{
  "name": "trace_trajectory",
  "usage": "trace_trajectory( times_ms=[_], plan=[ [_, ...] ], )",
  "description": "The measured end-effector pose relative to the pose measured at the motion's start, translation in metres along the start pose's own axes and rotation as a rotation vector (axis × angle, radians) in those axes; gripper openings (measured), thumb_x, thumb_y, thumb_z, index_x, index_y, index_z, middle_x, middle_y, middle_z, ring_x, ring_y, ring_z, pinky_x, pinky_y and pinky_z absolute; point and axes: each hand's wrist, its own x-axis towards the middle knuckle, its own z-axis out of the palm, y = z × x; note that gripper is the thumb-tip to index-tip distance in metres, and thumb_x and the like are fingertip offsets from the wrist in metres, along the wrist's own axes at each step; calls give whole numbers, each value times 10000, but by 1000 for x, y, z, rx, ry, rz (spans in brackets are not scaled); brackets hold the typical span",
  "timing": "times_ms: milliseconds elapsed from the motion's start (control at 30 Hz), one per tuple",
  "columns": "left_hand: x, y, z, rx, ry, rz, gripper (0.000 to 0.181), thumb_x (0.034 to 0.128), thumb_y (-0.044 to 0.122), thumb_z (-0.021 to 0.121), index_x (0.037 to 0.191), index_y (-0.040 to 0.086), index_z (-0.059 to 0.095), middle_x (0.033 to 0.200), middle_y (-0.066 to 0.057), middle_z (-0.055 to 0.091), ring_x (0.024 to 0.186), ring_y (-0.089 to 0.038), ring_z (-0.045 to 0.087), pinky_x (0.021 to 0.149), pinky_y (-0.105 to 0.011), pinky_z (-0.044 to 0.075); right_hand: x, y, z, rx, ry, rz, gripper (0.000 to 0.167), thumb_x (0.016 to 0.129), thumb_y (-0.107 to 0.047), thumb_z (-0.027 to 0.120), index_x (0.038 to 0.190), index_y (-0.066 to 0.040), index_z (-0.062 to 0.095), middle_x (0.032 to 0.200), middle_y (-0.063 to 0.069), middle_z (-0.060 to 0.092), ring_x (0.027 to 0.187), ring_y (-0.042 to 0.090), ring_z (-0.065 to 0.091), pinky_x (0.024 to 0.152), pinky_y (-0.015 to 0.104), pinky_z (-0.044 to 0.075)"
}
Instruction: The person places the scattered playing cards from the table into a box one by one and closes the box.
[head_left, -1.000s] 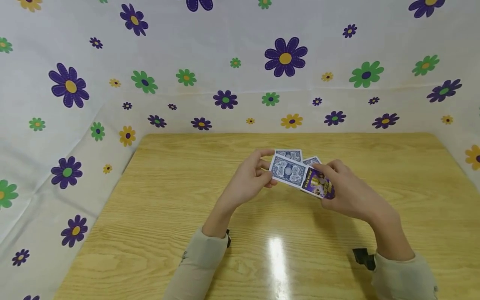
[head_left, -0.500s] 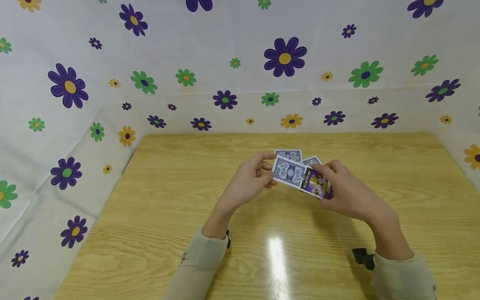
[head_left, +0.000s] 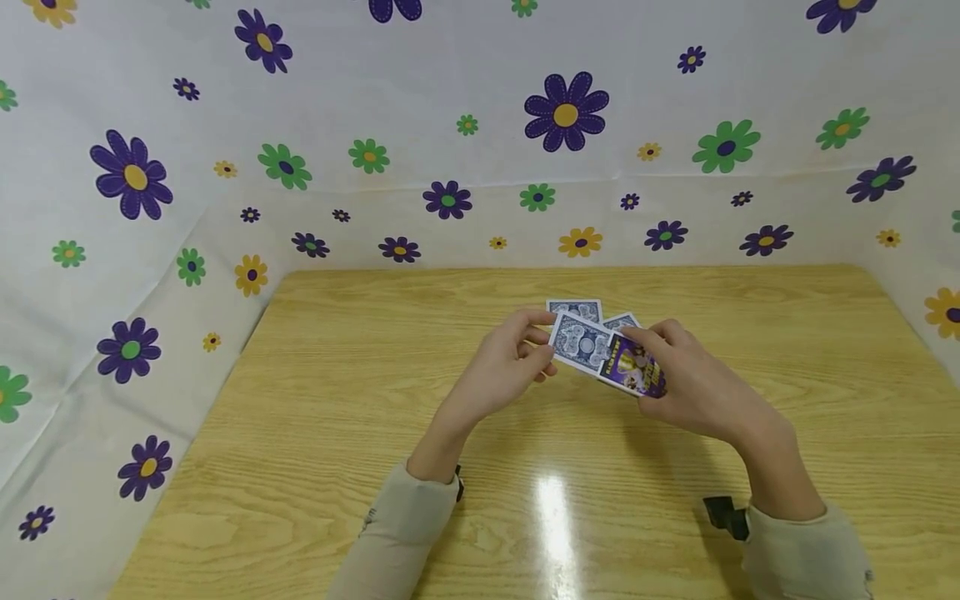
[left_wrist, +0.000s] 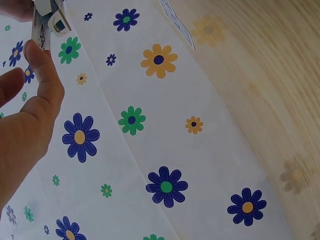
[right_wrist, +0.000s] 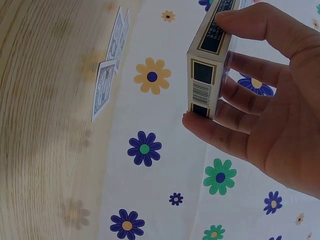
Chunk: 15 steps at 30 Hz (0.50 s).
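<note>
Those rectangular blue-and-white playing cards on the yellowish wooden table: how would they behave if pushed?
The playing cards would probably slide easily; the wooden table looks glossy. They look thin, so likely light and bendy, and lying flat, unlikely to tip.

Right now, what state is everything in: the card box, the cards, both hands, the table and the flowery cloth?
Card box: open at one end, held up.
Protruding cards: partway out of the box, backs showing.
Loose cards: lying on the table, backs up.
Left hand: fingers bent, touching the protruding cards' outer end.
Right hand: gripping the box.
Table: shiny, with glare.
Flowery cloth: upright behind the table, creased.
</note>
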Motion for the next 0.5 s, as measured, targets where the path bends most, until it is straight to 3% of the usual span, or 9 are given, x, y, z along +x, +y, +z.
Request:
trace_trajectory(
  times_ms=[233, 500],
  plan=[
    [-1, -1, 3, 50, -13, 28, 383, 993, 31, 535, 1375, 39, 513, 1124, -145, 638, 891, -313, 686, 761, -332, 580, 0, 1, 2, -8, 2, -2, 783, 795, -103, 771, 1480, -13, 404, 1286, 206, 445, 1056, 311, 491, 829, 423, 509],
    [-2, -3, 6, 66, -21, 23, 378, 997, 30, 528, 1374, 40, 512, 1108, -136, 638, 867, -279, 681, 764, -344, 583, -1, 0, 4, -11, 2, 1, 782, 793, -99, 774, 1479, -14, 407, 1284, 206, 446, 1048, 311, 495, 823, 417, 514]
  ],
)
